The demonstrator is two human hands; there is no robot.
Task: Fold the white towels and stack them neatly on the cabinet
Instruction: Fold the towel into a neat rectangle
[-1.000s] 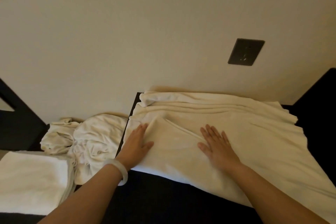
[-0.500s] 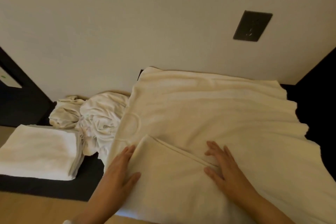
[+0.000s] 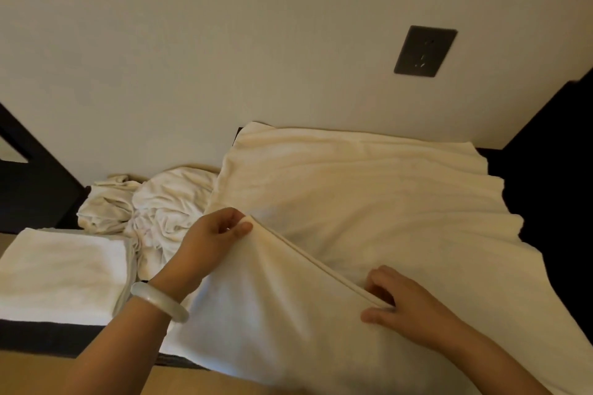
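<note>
meanwhile, left hand (image 3: 213, 236) and right hand (image 3: 396, 301) each pinch the towel (image 3: 369, 202) hem, likely readying a fold. folded stack (image 3: 61, 272) lies left.

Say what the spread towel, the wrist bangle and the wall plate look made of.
Large cream-white towel: soft cotton-like cloth, matte, judging by its limp creases and stitched hem. Pale rounded wrist bangle: smooth, glossy, slightly translucent, perhaps jade or glass. Dark rectangular wall plate: likely plastic or metal, with a dull sheen.

Dark socket plate (image 3: 425, 51) on cream wall (image 3: 224, 42); pale bangle (image 3: 159, 301) lower left; tan floor (image 3: 179, 378) along bottom edge.
</note>
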